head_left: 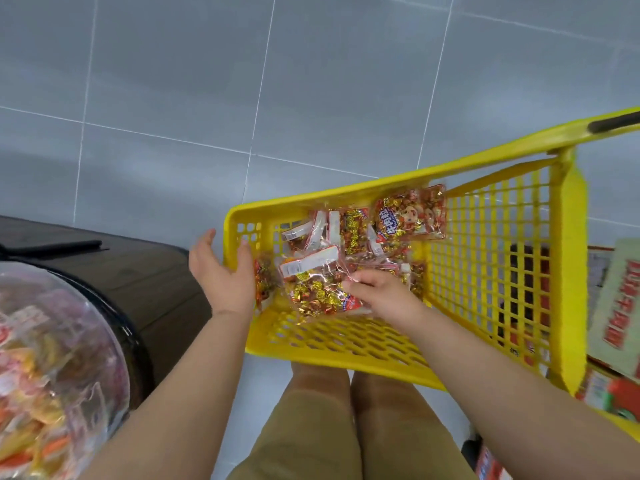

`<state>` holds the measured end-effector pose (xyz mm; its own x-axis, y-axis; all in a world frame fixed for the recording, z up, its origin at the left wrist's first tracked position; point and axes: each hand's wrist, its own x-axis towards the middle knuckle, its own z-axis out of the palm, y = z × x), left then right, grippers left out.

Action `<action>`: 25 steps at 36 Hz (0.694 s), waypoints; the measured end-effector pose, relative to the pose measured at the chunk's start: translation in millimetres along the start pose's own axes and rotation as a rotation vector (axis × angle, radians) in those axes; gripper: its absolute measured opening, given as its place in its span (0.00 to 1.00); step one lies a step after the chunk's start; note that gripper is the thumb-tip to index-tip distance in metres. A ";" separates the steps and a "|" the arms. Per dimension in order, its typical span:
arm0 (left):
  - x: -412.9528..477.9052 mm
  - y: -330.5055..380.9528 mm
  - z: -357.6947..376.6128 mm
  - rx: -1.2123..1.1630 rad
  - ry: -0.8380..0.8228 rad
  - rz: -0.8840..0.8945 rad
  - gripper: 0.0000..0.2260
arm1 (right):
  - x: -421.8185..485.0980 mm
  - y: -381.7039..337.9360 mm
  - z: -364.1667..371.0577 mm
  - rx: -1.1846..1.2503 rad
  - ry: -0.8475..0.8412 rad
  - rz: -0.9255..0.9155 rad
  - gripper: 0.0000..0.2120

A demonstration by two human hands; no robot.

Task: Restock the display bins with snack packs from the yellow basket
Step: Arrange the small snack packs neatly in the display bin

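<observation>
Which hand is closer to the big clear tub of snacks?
Left. The left hand is at the end of the yellow basket that faces the clear tub; the right hand is farther off, inside the basket, holding a snack pack.

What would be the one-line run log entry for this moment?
phase: pick | left hand: open, touching yellow basket wall | right hand: pinching top snack pack in basket
</observation>
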<state>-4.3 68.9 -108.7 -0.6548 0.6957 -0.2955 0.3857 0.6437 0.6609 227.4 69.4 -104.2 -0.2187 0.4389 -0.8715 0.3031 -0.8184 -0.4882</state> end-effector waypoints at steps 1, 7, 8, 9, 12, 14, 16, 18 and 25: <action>-9.6 5.4 -0.8 -0.026 -0.006 0.052 0.21 | -5.8 -2.0 -0.3 0.123 -0.037 0.016 0.02; -58.4 23.6 9.9 -0.537 -0.639 -0.419 0.16 | -20.7 -2.7 -1.5 0.395 -0.073 0.049 0.02; -61.4 22.4 12.2 -0.558 -0.683 -0.452 0.16 | -20.2 0.0 -4.1 0.385 -0.064 0.053 0.01; -63.5 20.8 14.4 -0.547 -0.701 -0.469 0.14 | -19.1 2.6 -6.8 0.361 -0.050 0.056 0.01; -65.9 14.1 23.5 -0.478 -0.669 -0.538 0.12 | -6.0 18.9 -15.2 0.103 0.133 0.032 0.07; -66.8 8.6 28.9 -0.440 -0.622 -0.554 0.11 | 7.9 32.7 -23.0 -0.090 0.397 0.042 0.16; -67.5 4.2 32.7 -0.413 -0.575 -0.542 0.10 | 21.5 45.4 -32.2 -0.218 0.594 0.060 0.18; -67.4 -2.1 36.1 -0.409 -0.531 -0.549 0.07 | 34.1 54.8 -37.9 -0.202 0.573 0.147 0.20; -63.8 -8.0 33.2 -0.441 -0.393 -0.634 0.08 | 50.2 67.7 -42.1 -0.191 0.409 0.223 0.24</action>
<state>56.0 29.9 -118.0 -0.3573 0.3599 -0.8619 -0.3164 0.8216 0.4743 275.9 51.7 -182.8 0.2408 0.4016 -0.8836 0.4740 -0.8431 -0.2541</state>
